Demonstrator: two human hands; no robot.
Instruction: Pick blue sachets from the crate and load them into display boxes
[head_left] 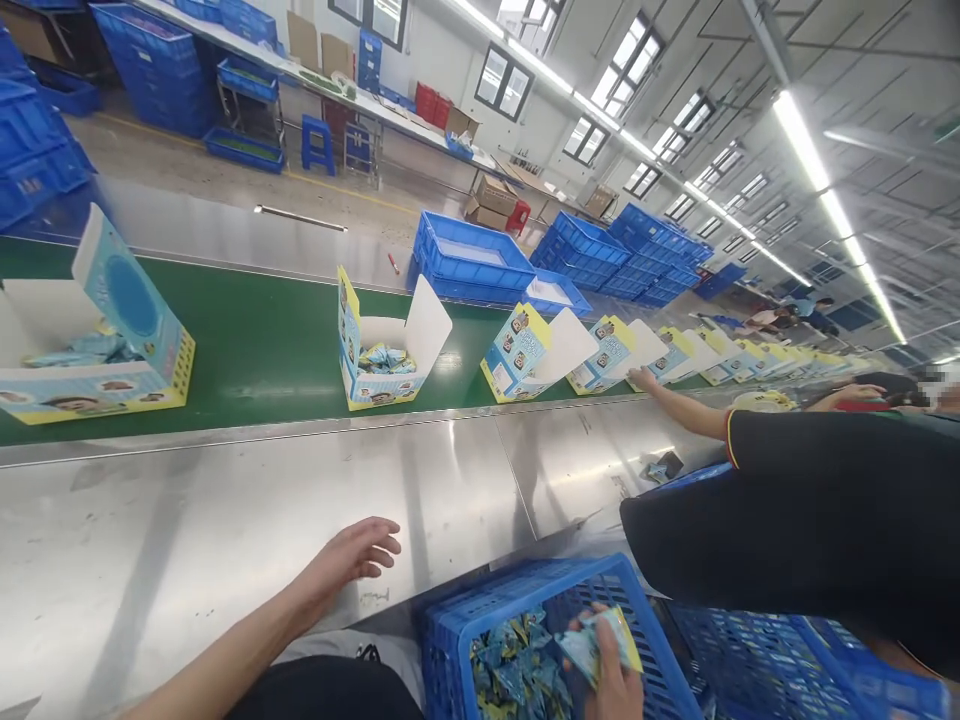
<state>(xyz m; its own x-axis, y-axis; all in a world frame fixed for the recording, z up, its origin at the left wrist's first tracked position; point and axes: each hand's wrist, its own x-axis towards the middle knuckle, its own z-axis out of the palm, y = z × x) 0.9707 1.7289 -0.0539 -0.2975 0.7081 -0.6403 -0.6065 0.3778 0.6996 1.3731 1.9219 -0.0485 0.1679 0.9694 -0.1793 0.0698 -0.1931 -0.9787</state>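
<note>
The person's left hand [352, 560] is resting on the shiny steel tabletop [225, 520], palm down, with the fingers [382, 548] released and spread a little; it is holding nothing. The right hand [611, 675] is lower, at the bottom edge of the view, inside the blue plastic crate with a grid wall [525, 590]. Its fingers are clenched around a small stack of light blue and yellow sachets [600, 640], which is sitting just above the heap of the same blue and yellow packets [514, 670] lying in the crate.

Beyond the tabletop a green conveyor belt [262, 340] is running across the view. On it a row of open cardboard cartons, printed in blue and yellow, is standing. The nearest open carton [382, 350], straight ahead of the left hand, is showing some packets inside and its white flap is standing up. A bigger-looking open carton at the left [97, 340] is also holding packets. More cartons are lining up to the right, getting smaller with the distance.

At the right a co-worker in a black shirt [810, 510] is stretching one arm [675, 400] to the belt, the hand touching one of the cartons there. Stacked blue crates [472, 255] are standing on the floor behind the belt.
</note>
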